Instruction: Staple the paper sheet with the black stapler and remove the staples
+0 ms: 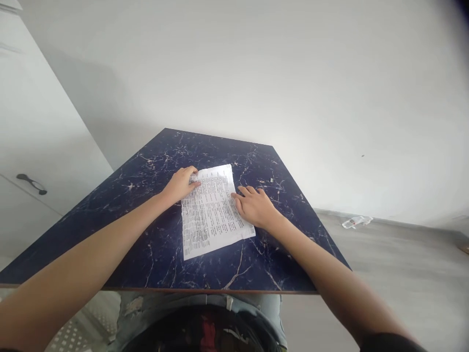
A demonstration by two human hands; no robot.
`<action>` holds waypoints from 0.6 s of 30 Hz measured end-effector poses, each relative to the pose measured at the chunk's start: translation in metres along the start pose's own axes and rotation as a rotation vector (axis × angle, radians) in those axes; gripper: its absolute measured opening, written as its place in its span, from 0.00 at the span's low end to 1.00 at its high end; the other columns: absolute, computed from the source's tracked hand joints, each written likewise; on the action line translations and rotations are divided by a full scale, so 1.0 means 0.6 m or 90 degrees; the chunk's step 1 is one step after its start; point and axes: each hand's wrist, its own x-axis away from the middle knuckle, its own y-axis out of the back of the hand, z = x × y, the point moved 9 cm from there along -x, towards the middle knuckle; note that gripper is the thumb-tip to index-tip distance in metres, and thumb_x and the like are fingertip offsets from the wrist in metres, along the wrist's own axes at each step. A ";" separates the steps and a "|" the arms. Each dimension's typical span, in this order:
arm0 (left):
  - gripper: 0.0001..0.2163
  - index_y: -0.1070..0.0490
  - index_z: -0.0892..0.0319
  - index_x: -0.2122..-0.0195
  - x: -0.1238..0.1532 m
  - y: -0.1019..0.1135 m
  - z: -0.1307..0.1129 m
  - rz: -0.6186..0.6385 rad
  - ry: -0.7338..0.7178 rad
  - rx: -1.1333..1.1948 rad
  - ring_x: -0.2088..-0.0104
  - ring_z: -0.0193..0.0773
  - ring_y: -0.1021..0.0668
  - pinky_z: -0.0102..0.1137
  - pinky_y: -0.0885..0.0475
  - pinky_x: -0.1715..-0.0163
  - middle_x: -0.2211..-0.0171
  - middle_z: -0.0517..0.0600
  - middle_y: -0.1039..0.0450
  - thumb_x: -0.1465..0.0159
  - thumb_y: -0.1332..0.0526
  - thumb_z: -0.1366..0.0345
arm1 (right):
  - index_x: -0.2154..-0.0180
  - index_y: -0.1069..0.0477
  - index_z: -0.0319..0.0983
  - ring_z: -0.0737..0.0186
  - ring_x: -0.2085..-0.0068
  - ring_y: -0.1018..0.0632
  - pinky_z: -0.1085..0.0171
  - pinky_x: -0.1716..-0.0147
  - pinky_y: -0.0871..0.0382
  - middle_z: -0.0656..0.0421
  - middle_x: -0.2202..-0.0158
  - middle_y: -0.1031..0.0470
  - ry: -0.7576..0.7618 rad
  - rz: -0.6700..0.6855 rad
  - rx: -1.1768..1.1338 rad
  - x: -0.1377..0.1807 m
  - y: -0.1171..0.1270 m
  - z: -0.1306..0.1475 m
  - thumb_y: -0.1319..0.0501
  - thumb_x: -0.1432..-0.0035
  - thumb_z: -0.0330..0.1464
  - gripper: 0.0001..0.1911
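A printed sheet of paper [211, 215] lies in the middle of a dark blue marble-patterned table [154, 254]. My left hand [181, 183] rests at the paper's far left corner, fingers curled onto the top edge. My right hand [254, 208] lies flat on the paper's right edge, fingers stretched out toward the sheet and pressing it down.
A white wall stands behind the table. A white cabinet with a dark handle [32, 183] is at the left. On the grey floor to the right lies a small white object [355, 221]. My lap in jeans shows below the table's near edge.
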 end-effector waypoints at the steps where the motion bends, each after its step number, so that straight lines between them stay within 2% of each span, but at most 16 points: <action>1: 0.15 0.30 0.57 0.48 0.000 0.000 0.000 -0.002 -0.002 -0.004 0.43 0.55 0.26 0.46 0.30 0.46 0.44 0.58 0.25 0.34 0.35 0.59 | 0.46 0.24 0.40 0.35 0.43 0.28 0.35 0.44 0.38 0.45 0.44 0.26 -0.008 -0.002 0.032 -0.001 -0.004 0.005 0.51 0.27 0.39 0.21; 3: 0.15 0.30 0.57 0.49 0.000 -0.001 -0.001 0.000 -0.005 -0.011 0.43 0.55 0.26 0.46 0.30 0.45 0.44 0.59 0.26 0.34 0.36 0.59 | 0.47 0.24 0.38 0.35 0.46 0.27 0.36 0.47 0.36 0.41 0.45 0.26 -0.027 -0.004 0.058 -0.003 -0.004 0.007 0.51 0.27 0.39 0.21; 5: 0.15 0.31 0.57 0.49 -0.001 -0.002 -0.001 0.007 -0.012 -0.016 0.43 0.56 0.26 0.47 0.30 0.45 0.45 0.59 0.26 0.34 0.36 0.60 | 0.48 0.25 0.37 0.38 0.49 0.25 0.39 0.48 0.34 0.42 0.48 0.25 -0.027 0.002 0.009 -0.003 0.008 0.001 0.52 0.27 0.39 0.21; 8: 0.16 0.31 0.57 0.48 -0.002 -0.005 0.006 0.015 -0.005 -0.024 0.43 0.57 0.26 0.48 0.30 0.46 0.44 0.60 0.26 0.35 0.36 0.59 | 0.46 0.28 0.43 0.48 0.50 0.23 0.49 0.50 0.30 0.50 0.48 0.24 0.040 0.066 -0.232 0.006 0.034 -0.016 0.54 0.25 0.42 0.20; 10: 0.17 0.30 0.57 0.47 -0.003 -0.009 0.013 0.022 0.002 -0.028 0.43 0.58 0.26 0.49 0.31 0.45 0.43 0.60 0.26 0.35 0.35 0.59 | 0.47 0.28 0.45 0.53 0.52 0.23 0.55 0.54 0.28 0.55 0.49 0.23 0.100 0.147 -0.346 0.017 0.045 -0.032 0.47 0.28 0.45 0.17; 12: 0.18 0.30 0.57 0.46 -0.004 -0.011 0.017 0.029 0.003 -0.029 0.43 0.58 0.26 0.49 0.31 0.44 0.43 0.60 0.26 0.35 0.35 0.58 | 0.54 0.26 0.43 0.54 0.57 0.23 0.57 0.60 0.29 0.56 0.55 0.22 0.125 0.202 -0.306 0.027 0.047 -0.060 0.36 0.36 0.44 0.14; 14: 0.20 0.30 0.58 0.45 -0.005 -0.013 0.018 0.034 0.004 -0.030 0.42 0.59 0.27 0.49 0.31 0.43 0.43 0.60 0.26 0.35 0.35 0.57 | 0.62 0.26 0.42 0.54 0.62 0.23 0.57 0.64 0.31 0.56 0.61 0.22 0.088 0.211 -0.236 0.029 0.042 -0.102 0.31 0.42 0.41 0.11; 18: 0.22 0.29 0.59 0.43 -0.005 -0.012 0.020 0.043 0.020 -0.026 0.42 0.60 0.27 0.50 0.32 0.43 0.42 0.62 0.28 0.35 0.35 0.56 | 0.66 0.25 0.40 0.55 0.71 0.23 0.57 0.72 0.33 0.54 0.68 0.21 -0.116 0.242 -0.226 0.041 0.020 -0.196 0.31 0.46 0.43 0.14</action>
